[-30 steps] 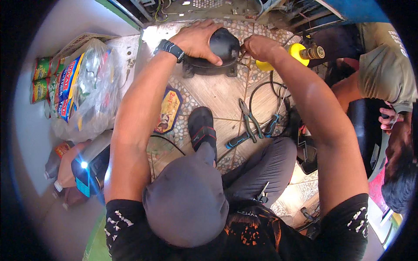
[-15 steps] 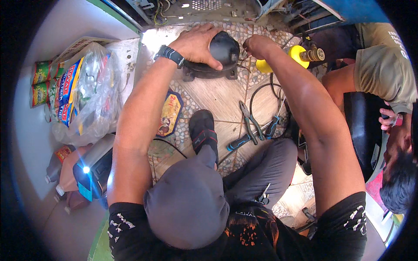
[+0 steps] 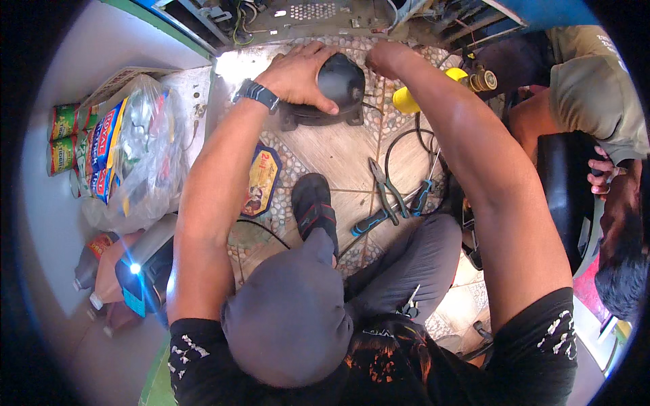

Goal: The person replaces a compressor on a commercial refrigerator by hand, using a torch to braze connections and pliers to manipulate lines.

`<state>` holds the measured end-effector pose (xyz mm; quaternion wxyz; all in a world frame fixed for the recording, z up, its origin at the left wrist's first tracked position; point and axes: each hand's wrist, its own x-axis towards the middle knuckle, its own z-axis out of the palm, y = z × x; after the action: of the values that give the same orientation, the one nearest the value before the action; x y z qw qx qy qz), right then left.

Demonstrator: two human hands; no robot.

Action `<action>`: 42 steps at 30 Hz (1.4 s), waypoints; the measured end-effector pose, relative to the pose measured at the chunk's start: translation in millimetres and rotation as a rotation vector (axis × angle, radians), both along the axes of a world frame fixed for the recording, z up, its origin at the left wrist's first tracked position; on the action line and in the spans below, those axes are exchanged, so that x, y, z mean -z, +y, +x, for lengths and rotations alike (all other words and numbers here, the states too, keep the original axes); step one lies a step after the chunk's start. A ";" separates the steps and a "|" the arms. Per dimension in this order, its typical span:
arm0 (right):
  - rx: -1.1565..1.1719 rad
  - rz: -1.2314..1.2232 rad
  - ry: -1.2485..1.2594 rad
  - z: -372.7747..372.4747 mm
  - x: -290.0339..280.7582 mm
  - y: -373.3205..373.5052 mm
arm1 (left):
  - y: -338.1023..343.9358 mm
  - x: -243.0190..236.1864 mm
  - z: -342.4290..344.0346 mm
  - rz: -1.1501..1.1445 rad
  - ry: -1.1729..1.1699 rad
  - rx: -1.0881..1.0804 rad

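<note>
A black domed compressor [image 3: 340, 81] stands on the tiled floor at the far middle. My left hand [image 3: 301, 78] grips its left side, thumb across the near face and fingers over the top. Just right of the compressor is my right hand [image 3: 389, 59], with its fingers curled in. The back of that hand hides whatever they hold, if anything. A thin dark cable runs from the compressor's right side. Close to my right forearm lies a yellow gas canister [image 3: 407, 101] with a brass fitting [image 3: 483, 80].
Pliers [image 3: 387, 189] and a screwdriver [image 3: 424, 196] lie on the floor before me, near a black hose. A plastic bag of groceries [image 3: 142, 149] and a lit lamp [image 3: 135, 268] are at left. Another person [image 3: 589, 95] sits at right. An open metal cabinet [image 3: 311, 13] stands beyond.
My right hand has moved slightly up and left, and its fingertips are now hidden. The compressor appears slightly further left in view, with my left hand still on it.
</note>
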<state>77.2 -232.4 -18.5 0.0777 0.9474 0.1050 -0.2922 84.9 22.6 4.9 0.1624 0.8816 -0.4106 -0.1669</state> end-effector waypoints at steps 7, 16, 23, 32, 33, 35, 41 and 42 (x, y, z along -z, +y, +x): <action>0.027 0.077 0.019 -0.8 4.2 10.2 | 0.9 -9.8 -0.3 0.011 -0.005 0.022; 0.149 -0.038 0.086 -7.8 -5.5 15.8 | -3.0 -12.8 -5.0 0.049 0.008 0.012; 0.107 -0.092 -0.082 -22.7 -13.2 24.7 | -3.3 -15.5 -5.0 0.057 0.017 0.014; 0.068 -0.014 -0.206 -94.9 -32.1 50.4 | 1.7 -6.8 -9.1 0.006 -0.003 0.013; 0.147 0.034 -0.256 -106.6 -35.2 48.7 | 2.3 -7.9 -10.5 0.002 -0.006 0.011; 0.302 0.141 -0.356 -133.4 -38.0 39.8 | 3.4 -13.2 -18.4 0.040 -0.038 -0.024; 1.967 1.689 -0.145 -234.5 34.4 20.3 | 6.7 -13.9 -34.8 -0.019 -0.065 -0.029; 2.105 1.876 -0.120 -245.0 55.1 30.5 | 10.8 -11.3 -35.6 -0.021 -0.075 -0.036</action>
<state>-167.8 -201.9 -73.6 -0.8202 0.2912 -0.4924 0.0052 49.3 33.5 16.2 0.1591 0.8927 -0.4022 -0.1265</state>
